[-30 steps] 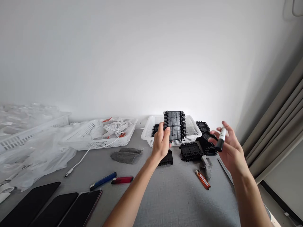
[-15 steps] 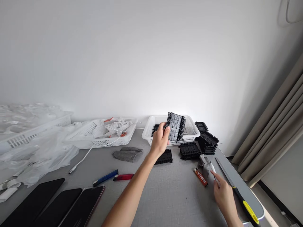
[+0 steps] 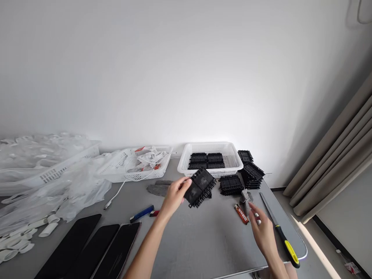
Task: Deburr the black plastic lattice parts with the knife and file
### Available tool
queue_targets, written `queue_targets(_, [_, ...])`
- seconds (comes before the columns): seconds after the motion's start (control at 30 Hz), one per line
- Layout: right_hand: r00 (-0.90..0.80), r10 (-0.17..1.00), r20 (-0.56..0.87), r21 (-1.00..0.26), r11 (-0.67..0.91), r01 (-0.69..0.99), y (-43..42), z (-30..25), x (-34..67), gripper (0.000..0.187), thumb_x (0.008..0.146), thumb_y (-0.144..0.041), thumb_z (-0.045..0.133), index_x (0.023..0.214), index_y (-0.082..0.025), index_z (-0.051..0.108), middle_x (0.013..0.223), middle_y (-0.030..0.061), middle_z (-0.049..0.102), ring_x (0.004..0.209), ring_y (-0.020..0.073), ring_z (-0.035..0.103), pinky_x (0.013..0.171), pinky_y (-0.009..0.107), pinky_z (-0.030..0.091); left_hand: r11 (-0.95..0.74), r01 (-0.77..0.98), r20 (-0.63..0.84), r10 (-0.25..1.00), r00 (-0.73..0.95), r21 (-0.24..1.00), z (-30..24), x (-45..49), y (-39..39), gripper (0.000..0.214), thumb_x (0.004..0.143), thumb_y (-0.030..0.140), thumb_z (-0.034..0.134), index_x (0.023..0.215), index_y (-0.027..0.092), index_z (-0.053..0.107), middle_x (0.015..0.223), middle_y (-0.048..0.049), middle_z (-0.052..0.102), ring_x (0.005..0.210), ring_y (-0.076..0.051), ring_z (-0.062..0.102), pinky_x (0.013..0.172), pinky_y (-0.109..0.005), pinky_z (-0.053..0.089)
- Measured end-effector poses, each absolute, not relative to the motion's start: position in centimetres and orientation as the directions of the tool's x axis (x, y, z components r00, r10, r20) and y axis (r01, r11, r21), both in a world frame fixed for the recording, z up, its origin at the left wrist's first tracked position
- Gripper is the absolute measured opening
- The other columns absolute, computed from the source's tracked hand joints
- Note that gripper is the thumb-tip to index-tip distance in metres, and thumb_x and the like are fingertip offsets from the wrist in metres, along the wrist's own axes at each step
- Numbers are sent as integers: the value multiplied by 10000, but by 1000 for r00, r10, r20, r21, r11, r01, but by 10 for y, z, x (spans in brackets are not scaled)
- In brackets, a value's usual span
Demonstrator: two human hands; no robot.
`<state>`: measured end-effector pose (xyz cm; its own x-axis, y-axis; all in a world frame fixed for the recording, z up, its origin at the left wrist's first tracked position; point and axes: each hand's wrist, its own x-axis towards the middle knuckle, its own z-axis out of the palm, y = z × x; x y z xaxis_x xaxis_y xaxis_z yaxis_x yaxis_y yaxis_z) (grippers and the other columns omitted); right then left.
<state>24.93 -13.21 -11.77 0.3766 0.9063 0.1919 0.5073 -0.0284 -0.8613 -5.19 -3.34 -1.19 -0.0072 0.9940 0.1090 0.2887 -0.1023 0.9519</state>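
My left hand [image 3: 173, 195] grips a black plastic toothed-edge panel [image 3: 200, 186] by its left side, thumb on top. The panel is tilted above the table, in front of the white basket [image 3: 182, 166]. Low on the right, my right hand [image 3: 263, 230] is closed round a white pen-like marker [image 3: 257, 219], mostly hidden by the fingers. Just beyond that hand lies a crumpled grey cloth [image 3: 246, 197], with an orange-wrapped lighter [image 3: 241, 214] to its left. Similar black panels [image 3: 207, 161] sit inside the basket.
Stacked black panels [image 3: 252, 172] stand right of the basket, with another stack [image 3: 231, 184] in front. A yellow-and-black handled knife [image 3: 286, 242] lies along the right table edge. Dark phones [image 3: 117, 248], a blue lighter [image 3: 142, 213] and a basket of cables [image 3: 139, 176] are leftward.
My left hand has lowered the black panel towards me and turned it, uncovering the panels in the basket. My right hand has drawn the marker back from upright. The view has shifted slightly.
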Motion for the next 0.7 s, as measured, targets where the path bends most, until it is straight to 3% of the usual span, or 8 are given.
queue_targets(0.1, [228,970,88,-961,23,274,-122,-87,223,594,897,-630,498,1236,-176,677,1017,122,730,876,251,687,710,325,545,43,253,-89,981,171,967,-19,-41,-53,501,766,637,628,910,161,685,658,15,495,536,-121,394,413,-220,272])
queue_targets(0.17, [68,998,13,-991,3,135,-116,-72,208,566,889,-666,498,1009,-158,716,729,40,648,589,157,565,517,253,438,68,260,-148,943,298,963,-20,-33,-61,468,793,628,618,810,164,684,613,21,464,547,-126,393,446,-226,266])
queue_targets(0.27, [-142,988,-67,-997,-70,-16,-105,-55,195,505,840,-663,591,710,-175,584,514,-78,366,443,71,282,423,211,232,-53,260,-41,939,342,964,-12,-28,-59,403,835,554,626,745,168,696,678,-8,555,670,-151,474,571,-239,344])
queue_targets(0.33, [-196,977,-86,-993,-100,-65,-92,-44,191,494,791,-649,656,664,-197,501,495,-99,307,433,58,230,411,205,190,-83,261,2,955,297,962,-4,-30,-48,379,830,537,649,766,169,708,710,-14,591,693,-151,493,601,-241,354])
queue_targets(0.5, [-51,999,0,-1000,1,28,-10,-14,178,471,766,-655,637,661,-219,493,420,-90,360,346,79,308,369,223,223,0,182,-20,994,105,983,10,-46,18,506,772,577,708,1101,200,638,636,37,556,553,-117,481,509,-219,353])
queue_targets(0.57, [-11,997,73,-983,74,169,42,-2,169,436,813,-611,596,646,-219,500,438,-61,431,360,101,394,393,240,306,-9,133,13,999,-29,991,14,-49,57,564,765,527,738,1175,175,578,770,-21,664,685,-149,603,563,-224,439])
queue_targets(0.7, [28,999,28,-958,19,288,148,8,144,364,917,-456,570,661,-197,560,470,-44,480,418,109,486,480,243,419,-33,191,66,983,-170,981,15,-51,142,435,821,405,709,1151,145,594,1088,-135,708,986,-219,678,717,-275,538])
